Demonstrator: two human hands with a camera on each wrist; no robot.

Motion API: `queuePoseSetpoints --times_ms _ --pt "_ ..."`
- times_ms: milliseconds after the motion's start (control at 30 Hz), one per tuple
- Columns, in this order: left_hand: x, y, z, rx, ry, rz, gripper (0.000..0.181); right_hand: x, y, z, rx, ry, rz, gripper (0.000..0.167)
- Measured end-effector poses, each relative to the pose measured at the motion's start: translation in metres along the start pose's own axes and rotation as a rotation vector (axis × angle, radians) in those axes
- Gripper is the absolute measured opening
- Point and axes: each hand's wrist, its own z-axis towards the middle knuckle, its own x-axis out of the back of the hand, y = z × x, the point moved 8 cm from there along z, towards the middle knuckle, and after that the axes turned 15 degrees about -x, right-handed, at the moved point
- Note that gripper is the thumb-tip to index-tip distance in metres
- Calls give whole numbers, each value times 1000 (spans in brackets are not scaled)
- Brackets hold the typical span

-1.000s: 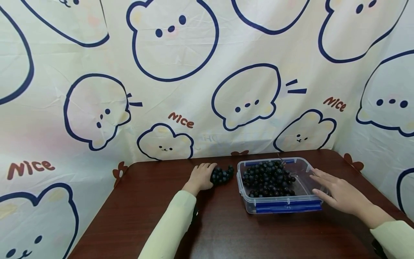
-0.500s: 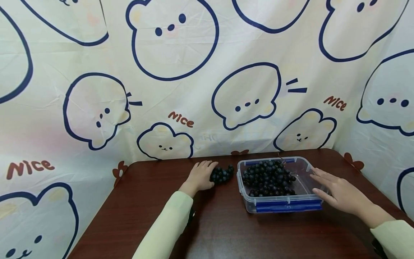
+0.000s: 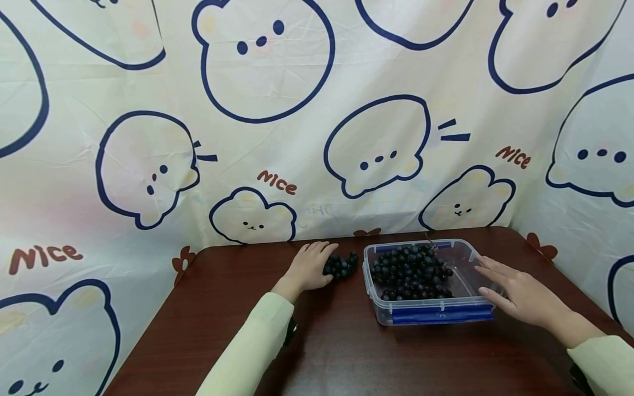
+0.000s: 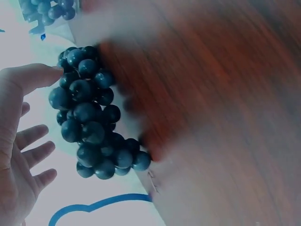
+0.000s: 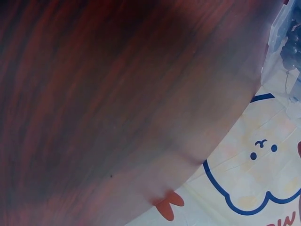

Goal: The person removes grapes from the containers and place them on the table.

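A small bunch of dark grapes (image 3: 343, 266) lies on the brown table, left of a clear plastic box (image 3: 386, 314) with blue clips. My left hand (image 3: 308, 269) reaches over the bunch's left side. In the left wrist view the thumb (image 4: 42, 76) comes up against the grapes (image 4: 89, 117), while the other fingers are spread and look apart from them. Inside the box, more dark grapes (image 3: 411, 272) fill the left and middle. My right hand (image 3: 525, 297) has its fingers extended at the box's right rim. That hand is not visible in the right wrist view.
The table (image 3: 327, 352) ends at a pale cloth backdrop (image 3: 307, 154) printed with cartoon bears, which also runs along both sides. The box's edge (image 5: 273, 52) shows at the right of the right wrist view.
My left hand has shifted slightly, its fingers lifting and stretching a little over the small bunch. The right hand and the box have stayed put.
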Motion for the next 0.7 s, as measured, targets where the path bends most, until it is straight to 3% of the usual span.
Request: queuePoseSetpoints --times_ms 700 --pt "24 39 20 -151 132 27 72 -3 -1 1 15 -35 -29 59"
